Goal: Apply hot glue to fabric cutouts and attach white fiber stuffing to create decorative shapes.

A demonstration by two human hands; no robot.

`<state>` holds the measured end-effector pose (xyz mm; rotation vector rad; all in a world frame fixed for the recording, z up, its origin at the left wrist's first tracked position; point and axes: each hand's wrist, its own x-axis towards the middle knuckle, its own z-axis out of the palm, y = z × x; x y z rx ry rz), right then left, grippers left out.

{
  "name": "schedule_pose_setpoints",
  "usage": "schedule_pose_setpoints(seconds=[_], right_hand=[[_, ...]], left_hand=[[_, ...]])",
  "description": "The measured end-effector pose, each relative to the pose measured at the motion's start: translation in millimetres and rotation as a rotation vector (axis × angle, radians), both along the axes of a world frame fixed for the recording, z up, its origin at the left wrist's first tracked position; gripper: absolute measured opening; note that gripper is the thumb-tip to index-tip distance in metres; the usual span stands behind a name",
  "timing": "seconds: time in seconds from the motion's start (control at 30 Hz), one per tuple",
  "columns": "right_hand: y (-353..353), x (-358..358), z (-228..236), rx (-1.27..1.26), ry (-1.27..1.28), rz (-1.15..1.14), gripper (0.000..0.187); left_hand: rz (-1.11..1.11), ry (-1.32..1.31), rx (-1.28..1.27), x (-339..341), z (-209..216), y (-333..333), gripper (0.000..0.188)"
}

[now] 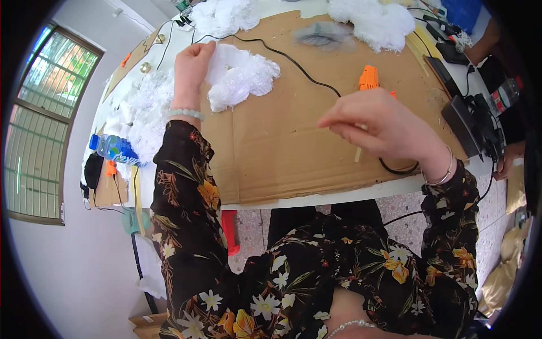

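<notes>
My left hand (pixel 192 66) is closed at the far left of the cardboard sheet (pixel 282 152), its fingers gripping the edge of a white, shiny, fluffy piece (pixel 243 77). That piece spreads to the right of the hand over the cardboard. Above the near right part of the sheet is my right hand (pixel 384 125), thumb and fingers brought together; what they pinch, if anything, is too small to make out. Just beyond it an orange glue gun (pixel 369 78) shows, partly hidden by the hand.
More white fluffy material (pixel 372 24) lies at the far side and in a heap (pixel 148 116) on the left. A black cable (pixel 293 63) crosses the cardboard. A water bottle (pixel 116 148) lies at the left edge. Another person's arm (pixel 486 42) reaches in at right, beside black devices (pixel 466 127).
</notes>
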<state>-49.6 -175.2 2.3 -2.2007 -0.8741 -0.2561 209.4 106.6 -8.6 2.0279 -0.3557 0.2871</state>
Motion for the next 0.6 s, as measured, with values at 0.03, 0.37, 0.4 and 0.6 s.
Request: schedule_pose_setpoints(seconds=[0.03,0.37,0.4,0.6], right_hand=[[-1.0,3.8,2.7,0.001,-0.004,0.005,0.016],[39.8,59.4,1.8,0.182,-0.073,-0.277,0.066],[47.8,64.5,-2.1,0.204,-0.071,-0.278,0.07],[44.0,77.9,-19.5,0.057,0.122,-0.346,0.039]], left_hand=[[0.005,-0.004,0.001,-6.2,10.3,-1.1,0.029],[-0.315,-0.07,0.233,-96.8,56.8,-29.3,0.026],[-0.375,-0.028,0.193,-103.4,56.8,-29.4,0.026],[-0.49,0.079,0.158,-125.1,56.2,-39.3,0.024]])
